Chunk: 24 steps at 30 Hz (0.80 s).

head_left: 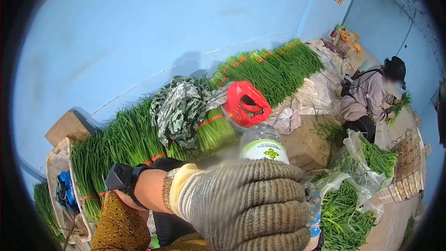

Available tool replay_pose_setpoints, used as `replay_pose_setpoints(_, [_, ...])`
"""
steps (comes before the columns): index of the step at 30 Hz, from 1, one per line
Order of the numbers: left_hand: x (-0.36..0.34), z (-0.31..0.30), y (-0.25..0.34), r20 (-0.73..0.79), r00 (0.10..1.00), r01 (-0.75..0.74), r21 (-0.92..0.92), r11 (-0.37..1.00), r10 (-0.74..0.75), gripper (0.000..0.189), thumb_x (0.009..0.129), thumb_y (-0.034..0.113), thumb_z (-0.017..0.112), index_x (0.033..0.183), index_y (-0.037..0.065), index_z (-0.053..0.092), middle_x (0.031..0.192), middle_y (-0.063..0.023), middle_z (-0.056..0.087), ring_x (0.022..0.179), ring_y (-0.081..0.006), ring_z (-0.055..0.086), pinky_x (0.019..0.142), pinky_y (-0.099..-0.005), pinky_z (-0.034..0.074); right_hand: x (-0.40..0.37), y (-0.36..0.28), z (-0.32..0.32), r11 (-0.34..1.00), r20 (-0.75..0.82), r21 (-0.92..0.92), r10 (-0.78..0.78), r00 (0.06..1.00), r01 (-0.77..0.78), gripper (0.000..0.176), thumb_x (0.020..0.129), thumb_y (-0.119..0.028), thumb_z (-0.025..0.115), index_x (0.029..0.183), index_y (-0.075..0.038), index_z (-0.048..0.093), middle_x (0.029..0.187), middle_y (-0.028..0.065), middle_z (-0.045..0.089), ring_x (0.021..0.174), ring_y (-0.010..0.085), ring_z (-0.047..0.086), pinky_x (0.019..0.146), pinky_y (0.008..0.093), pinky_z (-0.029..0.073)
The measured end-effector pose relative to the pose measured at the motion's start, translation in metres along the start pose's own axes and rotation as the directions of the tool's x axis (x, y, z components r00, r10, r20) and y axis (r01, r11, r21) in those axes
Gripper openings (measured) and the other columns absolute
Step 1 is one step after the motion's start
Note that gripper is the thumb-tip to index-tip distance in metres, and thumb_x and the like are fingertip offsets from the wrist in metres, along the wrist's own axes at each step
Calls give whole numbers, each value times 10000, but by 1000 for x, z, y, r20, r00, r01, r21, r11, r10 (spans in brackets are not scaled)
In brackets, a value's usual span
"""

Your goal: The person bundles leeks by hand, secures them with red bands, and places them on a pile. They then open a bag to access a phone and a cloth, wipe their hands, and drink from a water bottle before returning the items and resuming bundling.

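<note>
My left hand (251, 204), in a grey-brown knitted glove, is raised close to the camera. Its fingers wrap round a clear plastic bottle (264, 145) with a white and green label. One end of the bottle sticks out above the glove; the rest is hidden behind the fingers. A black wrist camera (121, 175) is strapped to my left forearm, beside a woven bracelet (168, 187). Blue floral cloth (314, 209) shows just past the glove. My right hand does not show.
Red-tied bundles of long green chive-like leaves (278, 69) line the blue wall. A camouflage cloth (179, 109) and a red bag (244, 104) lie on them. Plastic-wrapped greens (346, 214) are at right. Another person (369, 93) crouches beyond, holding greens, near a crate (409, 167).
</note>
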<state>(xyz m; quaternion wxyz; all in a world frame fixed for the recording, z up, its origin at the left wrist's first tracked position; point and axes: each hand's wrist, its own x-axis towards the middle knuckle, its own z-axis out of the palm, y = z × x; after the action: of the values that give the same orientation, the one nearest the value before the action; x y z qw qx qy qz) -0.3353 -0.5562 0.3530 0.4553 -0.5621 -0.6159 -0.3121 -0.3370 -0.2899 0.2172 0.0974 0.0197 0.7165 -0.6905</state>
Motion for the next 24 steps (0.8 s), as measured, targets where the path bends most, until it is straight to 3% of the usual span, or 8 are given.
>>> replay_pose_setpoints(1, [-15, 20, -13, -121, 985, -116, 82, 990, 126, 198, 837, 145, 622, 968, -1, 655, 954, -146, 663, 864, -303, 665, 814, -474, 558, 0, 0, 0, 1000, 2, 11, -4, 1000, 4, 402, 761, 28, 720, 1148, -18, 622, 1034, 73, 671, 923, 153, 627, 821, 278, 511])
replay_pose_setpoints(3, [-6, 16, -13, -117, 985, -119, 63, 991, 126, 196, 835, 143, 625, 966, 1, 656, 952, -145, 664, 863, -301, 665, 814, -472, 558, 0, 0, -1, 998, -1, -54, -11, 1000, 11, 403, 762, 21, 723, 1150, -19, 623, 1030, 72, 671, 923, 152, 625, 815, 276, 510])
replay_pose_setpoints(5, [14, -17, 8, 154, 982, 126, -123, 984, -107, 91, 853, 68, 629, 900, -7, 649, 934, -151, 682, 845, -291, 687, 805, -481, 581, -2, -2, 0, 999, -3, -50, -2, 1000, 2, 404, 761, 16, 726, 1150, -19, 624, 1025, 70, 672, 916, 149, 624, 811, 274, 508])
replay_pose_setpoints(7, [15, -17, 11, 140, 984, 126, -108, 986, -110, 86, 851, 68, 628, 897, -2, 650, 934, -147, 683, 842, -289, 687, 804, -480, 582, -3, -4, 2, 999, 5, 20, 24, 1000, -24, 405, 759, 14, 728, 1149, -20, 627, 1019, 66, 673, 902, 144, 624, 807, 270, 505])
replay_pose_setpoints(14, [16, -16, 17, 61, 995, 85, -78, 993, -81, 87, 853, 72, 617, 897, 4, 650, 943, -142, 684, 847, -295, 687, 806, -484, 581, -9, -9, 2, 997, 16, -78, 2, 1000, 0, 392, 769, 32, 689, 1152, -23, 628, 1009, 57, 672, 886, 138, 625, 803, 265, 504])
replay_pose_setpoints(20, [26, -32, 21, 196, 972, 151, -112, 982, -127, 115, 874, 94, 594, 912, -1, 647, 949, -153, 680, 867, -312, 684, 815, -502, 575, -12, -11, 6, 997, 33, -51, -51, 998, 53, 391, 774, 39, 680, 1156, -31, 628, 1021, 56, 666, 916, 131, 613, 808, 263, 500])
replay_pose_setpoints(22, [2, -4, 0, -34, 992, -122, 34, 992, 123, 198, 841, 155, 615, 963, 6, 656, 953, -143, 663, 865, -307, 662, 816, -480, 554, -10, -10, 6, 997, 37, -60, -48, 998, 50, 390, 780, 40, 678, 1160, -29, 625, 1026, 58, 665, 918, 130, 612, 808, 262, 500])
replay_pose_setpoints(24, [-7, 5, -8, -123, 957, -246, 128, 961, 261, 243, 823, 186, 626, 987, 10, 661, 954, -137, 655, 862, -305, 651, 818, -469, 542, -11, -14, 8, 997, 20, -82, -8, 1000, 10, 380, 786, 32, 684, 1156, -28, 625, 1021, 57, 664, 912, 130, 612, 805, 263, 500])
